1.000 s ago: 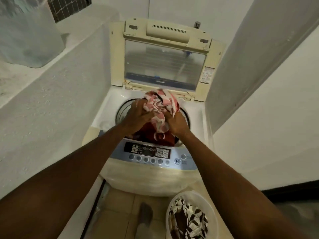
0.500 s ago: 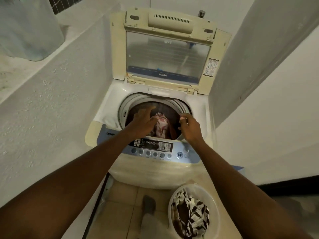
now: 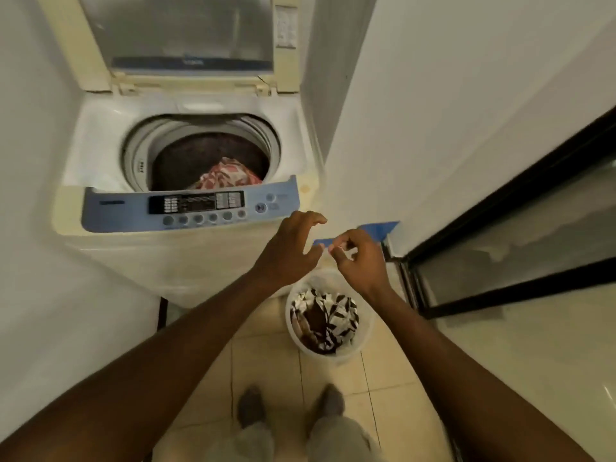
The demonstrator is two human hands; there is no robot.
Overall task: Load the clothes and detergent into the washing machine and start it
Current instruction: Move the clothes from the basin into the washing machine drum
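1. head view, upper left of the frame: the cream top-loading washing machine (image 3: pixel 186 168) stands with its lid (image 3: pixel 180 38) raised. down in the dark drum lies a crumpled red-and-white patterned cloth (image 3: pixel 226 177), so part of the load is already in.
2. lower centre of the frame: a round white plastic basket (image 3: pixel 365 331) sits on the tiled floor just beside the machine's front, holding a bunched dark-brown-and-white patterned garment (image 3: pixel 325 320).
3. centre of the frame: the left hand (image 3: pixel 290 251) hangs above the basket with fingers spread and curved, gripping nothing. the right hand (image 3: pixel 358 258) is beside it, fingers loosely curled, also empty as far as can be seen.
4. handling, as a judgement: the garment in the basket looks soft, light and limp, not slippery or fragile. it will sag and trail if pinched at one edge, so gathering the heaped middle with both hands should lift it whole.
5. the blue control panel (image 3: pixel 190 208) lies along the machine's front edge; no detergent is visible.
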